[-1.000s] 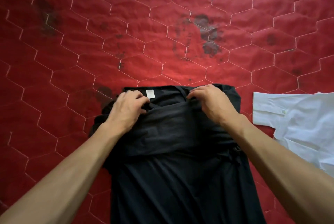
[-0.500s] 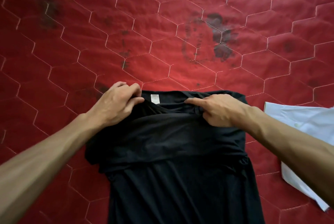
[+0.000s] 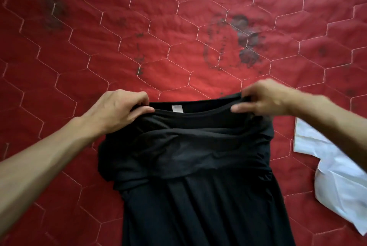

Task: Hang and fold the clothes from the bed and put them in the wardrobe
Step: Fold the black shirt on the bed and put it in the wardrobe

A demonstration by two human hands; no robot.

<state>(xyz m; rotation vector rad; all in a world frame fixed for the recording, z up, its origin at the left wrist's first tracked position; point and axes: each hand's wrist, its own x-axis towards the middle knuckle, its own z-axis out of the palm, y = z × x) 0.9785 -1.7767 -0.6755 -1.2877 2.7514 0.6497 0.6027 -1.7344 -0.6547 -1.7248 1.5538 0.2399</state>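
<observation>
Head view, nearest first: the black garment (image 3: 198, 196) lies on the bed (image 3: 139, 27). Its lower part runs off the bottom edge of the picture. Its long axis runs straight away from the person, with the neck opening pointing to the far side. Across its upper part the cloth is bunched into a thick crosswise fold.

Half a second ago the two hands sat closer together at the neckline. Now they are drawn wider apart and the neck edge is pulled taut between them. The left hand (image 3: 117, 110) has a grip that pinches the left end of that edge between thumb and curled fingers. The right hand (image 3: 266, 99), blurred, pinches the right end a little higher up.

Inside the neck sits a small white label (image 3: 177, 109); its print is too small to read.

A white shirt (image 3: 327, 166) lies just beside the garment on the right, showing less of itself than before. Beyond the hands the red hexagon-stitched bed carries dark stains (image 3: 246, 41).
</observation>
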